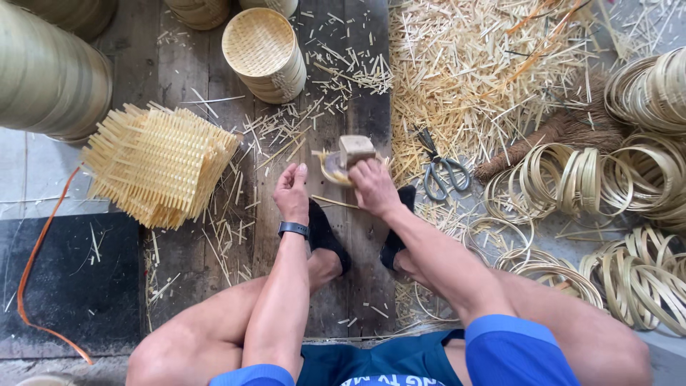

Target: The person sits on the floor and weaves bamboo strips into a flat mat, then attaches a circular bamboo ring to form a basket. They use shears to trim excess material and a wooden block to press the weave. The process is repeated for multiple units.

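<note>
My right hand (pixel 373 187) grips a small wooden block (pixel 356 149) and presses it onto a small round bamboo basket piece (pixel 332 170) lying on the wooden board (pixel 350 286). My left hand (pixel 292 193), with a dark band on its wrist, hovers just left of that piece, fingers loosely curled and holding nothing. My knees and dark shoes frame the spot from below.
A stack of woven bamboo mats (pixel 158 164) lies at left. A stack of round baskets (pixel 264 53) stands behind. Scissors (pixel 437 170) lie right of my hands amid bamboo offcuts (pixel 471 64). Bamboo rings (pixel 607 179) pile at right. An orange cord (pixel 32 264) runs at left.
</note>
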